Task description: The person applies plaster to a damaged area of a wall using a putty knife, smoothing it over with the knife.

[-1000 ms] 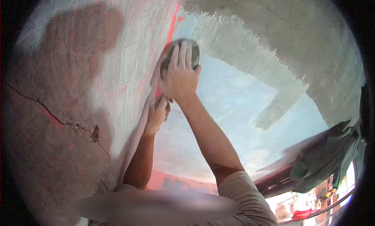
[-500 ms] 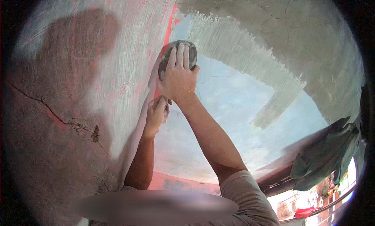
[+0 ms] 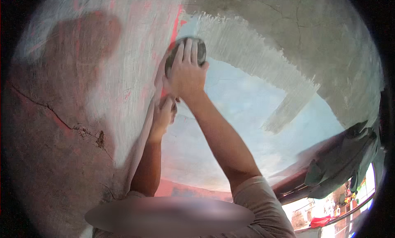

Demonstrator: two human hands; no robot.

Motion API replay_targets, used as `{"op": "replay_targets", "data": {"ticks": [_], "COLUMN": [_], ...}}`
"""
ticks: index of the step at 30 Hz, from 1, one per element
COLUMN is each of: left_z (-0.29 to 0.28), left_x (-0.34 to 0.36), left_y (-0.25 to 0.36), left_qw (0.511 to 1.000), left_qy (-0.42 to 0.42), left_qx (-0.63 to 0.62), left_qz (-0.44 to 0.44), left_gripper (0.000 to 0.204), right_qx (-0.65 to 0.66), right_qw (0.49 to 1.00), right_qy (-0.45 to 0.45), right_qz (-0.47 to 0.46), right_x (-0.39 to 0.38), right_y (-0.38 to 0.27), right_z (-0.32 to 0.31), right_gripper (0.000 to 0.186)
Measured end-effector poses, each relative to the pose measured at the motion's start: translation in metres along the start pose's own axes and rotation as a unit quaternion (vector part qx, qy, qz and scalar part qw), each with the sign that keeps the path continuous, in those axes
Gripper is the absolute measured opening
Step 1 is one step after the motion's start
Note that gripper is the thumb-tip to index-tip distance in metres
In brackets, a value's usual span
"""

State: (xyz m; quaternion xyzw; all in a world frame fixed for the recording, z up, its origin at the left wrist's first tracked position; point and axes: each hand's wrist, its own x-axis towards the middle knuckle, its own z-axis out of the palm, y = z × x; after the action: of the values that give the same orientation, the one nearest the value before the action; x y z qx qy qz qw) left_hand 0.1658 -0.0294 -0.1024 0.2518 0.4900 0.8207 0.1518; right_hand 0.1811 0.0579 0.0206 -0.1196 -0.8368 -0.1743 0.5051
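My right hand [image 3: 188, 73] lies against the wall, three fingers stretched over a dark oval pad [image 3: 201, 52] and holding it to the surface. The pad is smudged with pale dust and overlaps a red stripe [image 3: 166, 90] where a whitish, scraped area meets a pale blue one. Most of the pad is hidden under my fingers. Just below and to the left, my left hand [image 3: 164, 114] is closed with curled fingers near the wall. Whatever it holds, if anything, is hidden.
A scraped grey band [image 3: 255, 45] crosses the wall above the blue area [image 3: 242, 98]. A long crack [image 3: 45, 106] runs through the shadowed left side. Dark cloth [image 3: 337, 168] hangs at the lower right, beside a bright opening with a red object [image 3: 320, 221].
My right hand and the pad have slid slightly upward along the wall. My left hand has shifted up a little with them, still closed.
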Motion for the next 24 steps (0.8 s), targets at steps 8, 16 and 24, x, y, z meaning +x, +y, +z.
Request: {"op": "replay_targets", "data": {"ticks": [8,16,24], "left_z": [0.018,-0.045,-0.085], "left_x": [0.026,-0.090,-0.152], "left_y": [0.037,-0.144,-0.173], "left_qw": [1.000,0.989,0.942], "left_qy": [-0.023,-0.101,-0.140], "left_qx": [-0.013,0.058,0.059], "left_qz": [0.004,-0.096,-0.300], "left_gripper": [0.038,0.050,0.042], "right_qx": [-0.002,0.493,0.693], "right_qw": [1.000,0.816,0.405], "right_qy": [0.004,-0.285,-0.221], "right_qz": [-0.027,0.098,0.554], "right_x": [0.051,-0.228,-0.590], "right_y": [0.016,0.112,0.199], "right_z": [-0.018,-0.071,-0.112], "right_gripper": [0.100,0.093,0.083]}}
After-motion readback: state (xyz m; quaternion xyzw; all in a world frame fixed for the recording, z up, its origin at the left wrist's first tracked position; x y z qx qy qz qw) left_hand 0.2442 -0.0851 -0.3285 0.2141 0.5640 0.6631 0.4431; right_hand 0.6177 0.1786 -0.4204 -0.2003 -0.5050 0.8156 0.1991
